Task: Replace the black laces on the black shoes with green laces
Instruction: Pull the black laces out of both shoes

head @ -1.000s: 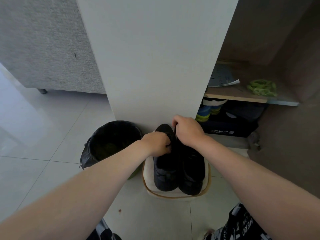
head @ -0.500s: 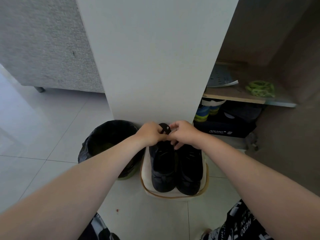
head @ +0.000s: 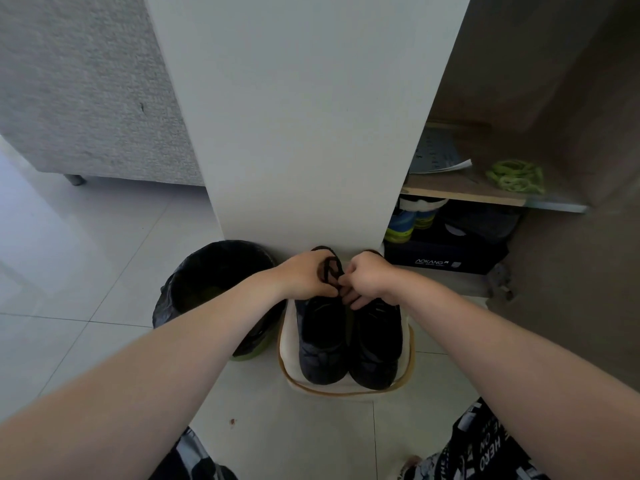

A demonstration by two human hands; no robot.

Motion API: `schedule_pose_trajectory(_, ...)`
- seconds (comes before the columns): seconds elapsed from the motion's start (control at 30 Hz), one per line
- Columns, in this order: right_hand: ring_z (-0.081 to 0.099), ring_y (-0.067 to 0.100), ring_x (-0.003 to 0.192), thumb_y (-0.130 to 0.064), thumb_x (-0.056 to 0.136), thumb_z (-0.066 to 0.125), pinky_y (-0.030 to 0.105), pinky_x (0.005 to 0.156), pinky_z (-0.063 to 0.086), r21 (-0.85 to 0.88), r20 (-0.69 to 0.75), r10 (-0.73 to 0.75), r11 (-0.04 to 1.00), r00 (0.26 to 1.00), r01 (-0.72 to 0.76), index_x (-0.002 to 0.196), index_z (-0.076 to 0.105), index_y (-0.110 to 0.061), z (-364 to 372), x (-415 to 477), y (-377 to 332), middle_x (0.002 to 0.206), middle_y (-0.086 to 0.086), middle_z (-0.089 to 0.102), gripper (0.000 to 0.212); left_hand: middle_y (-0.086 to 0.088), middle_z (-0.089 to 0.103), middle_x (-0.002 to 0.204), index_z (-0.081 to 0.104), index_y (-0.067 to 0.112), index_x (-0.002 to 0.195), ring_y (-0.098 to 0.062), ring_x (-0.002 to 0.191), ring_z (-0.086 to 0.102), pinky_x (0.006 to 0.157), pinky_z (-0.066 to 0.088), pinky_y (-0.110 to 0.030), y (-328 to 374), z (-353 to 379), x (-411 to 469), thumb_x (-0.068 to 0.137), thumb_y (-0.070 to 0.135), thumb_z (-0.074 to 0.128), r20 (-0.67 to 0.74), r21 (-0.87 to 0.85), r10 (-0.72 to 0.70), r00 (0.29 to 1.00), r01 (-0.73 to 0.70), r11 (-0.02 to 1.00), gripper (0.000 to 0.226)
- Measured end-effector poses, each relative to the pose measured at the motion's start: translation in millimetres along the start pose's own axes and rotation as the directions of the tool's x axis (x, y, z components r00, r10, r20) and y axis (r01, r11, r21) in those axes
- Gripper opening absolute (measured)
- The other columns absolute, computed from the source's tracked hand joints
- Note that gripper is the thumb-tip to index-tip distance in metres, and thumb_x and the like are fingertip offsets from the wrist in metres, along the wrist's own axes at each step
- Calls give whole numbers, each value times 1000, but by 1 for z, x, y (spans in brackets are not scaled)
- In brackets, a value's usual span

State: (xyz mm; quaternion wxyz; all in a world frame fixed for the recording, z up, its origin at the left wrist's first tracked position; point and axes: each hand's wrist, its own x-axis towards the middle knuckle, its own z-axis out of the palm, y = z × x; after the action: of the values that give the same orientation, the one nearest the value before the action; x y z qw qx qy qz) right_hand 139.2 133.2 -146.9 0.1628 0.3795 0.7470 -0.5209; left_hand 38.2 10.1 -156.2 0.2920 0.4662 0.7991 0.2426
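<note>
Two black shoes (head: 346, 341) stand side by side, toes toward me, on a cream mat (head: 289, 355) on the floor. My left hand (head: 304, 277) and my right hand (head: 367, 278) are closed over the top of the left shoe, each pinching its black lace (head: 330, 268), which loops up between them. The shoe openings are partly hidden by my hands. A bundle of green laces (head: 516, 176) lies on a wooden shelf (head: 460, 195) at the right.
A bin with a black bag (head: 211, 289) stands just left of the mat. A white panel (head: 304, 116) rises behind the shoes. Under the shelf sit a dark shoebox (head: 443, 258) and other shoes. A grey sofa (head: 79, 91) is at the far left.
My hands have shifted slightly on the left shoe's top. The black lace now shows as a raised loop between them.
</note>
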Motion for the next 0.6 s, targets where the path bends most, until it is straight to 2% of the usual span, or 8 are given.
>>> schedule_pose_trajectory(0.07, 61, 32, 79, -10, 108, 40, 29, 40, 54, 70, 13, 107, 992, 994, -107, 106, 57, 4, 3, 0, -1, 83, 16, 58, 22, 1, 62, 96, 61, 12, 105, -17, 88, 57, 70, 41, -28, 5, 1, 1, 76, 17, 78, -10, 117, 24, 1000, -23, 993, 34)
schedule_pose_trajectory(0.13, 64, 39, 94, -8, 108, 35, 40, 58, 61, 77, -12, 109, 991, 994, -107, 106, 55, 5, 6, 3, 0, 94, 21, 61, 24, 2, 59, 87, 62, 11, 96, -16, 83, 54, 64, 35, -27, 7, 3, 3, 77, 19, 77, -14, 185, 31, 999, -28, 982, 26)
schedule_pose_trajectory(0.2, 67, 42, 96, -7, 106, 34, 50, 77, 60, 95, -63, 97, 991, 993, -91, 100, 55, 4, 8, 1, 1, 101, 23, 61, 24, 3, 59, 81, 65, 9, 90, -15, 78, 53, 56, 32, -25, 8, 4, 4, 77, 22, 78, -29, 204, 39, 999, -32, 978, 23)
schedule_pose_trajectory(0.3, 69, 34, 78, -7, 103, 46, 44, 70, 62, 115, -70, 90, 990, 993, -82, 98, 57, 1, 7, 4, 4, 85, 17, 63, 14, 5, 59, 72, 68, 12, 78, -14, 74, 55, 54, 33, -23, 6, 5, 6, 74, 19, 80, -56, 209, 45, 997, -32, 977, 14)
schedule_pose_trajectory(0.37, 67, 39, 93, -7, 106, 41, 46, 78, 57, 145, -9, 144, 979, 989, -142, 87, 54, 3, 8, 2, 5, 84, 18, 60, 25, 7, 58, 69, 66, 13, 76, -13, 72, 55, 53, 35, -19, 3, 5, 6, 73, 18, 81, -40, 199, 50, 998, -41, 979, 16)
schedule_pose_trajectory(0.43, 66, 36, 90, -5, 107, 38, 45, 79, 57, 123, -3, 156, 980, 988, -154, 81, 52, -1, 11, 1, 4, 84, 16, 60, 30, 2, 63, 74, 69, 9, 81, -16, 75, 58, 59, 41, -22, -2, 4, 6, 73, 18, 81, 0, 187, 58, 998, -57, 981, 17)
schedule_pose_trajectory(0.5, 63, 28, 70, -6, 106, 40, 37, 70, 60, 86, -24, 160, 984, 987, -158, 86, 56, 1, 13, 2, 3, 79, 15, 59, 26, 1, 65, 77, 67, 13, 80, -17, 76, 59, 63, 43, -25, -6, 3, 7, 73, 18, 81, 24, 187, 75, 997, -78, 979, 16)
schedule_pose_trajectory(0.6, 64, 26, 65, -5, 99, 52, 34, 65, 62, 50, -97, 71, 996, 993, -67, 99, 63, -1, 15, 9, 4, 81, 14, 62, 11, 12, 53, 70, 51, 24, 72, -13, 72, 52, 58, 35, -22, -5, 5, 6, 78, 16, 76, 13, 225, 140, 990, -139, 964, 27)
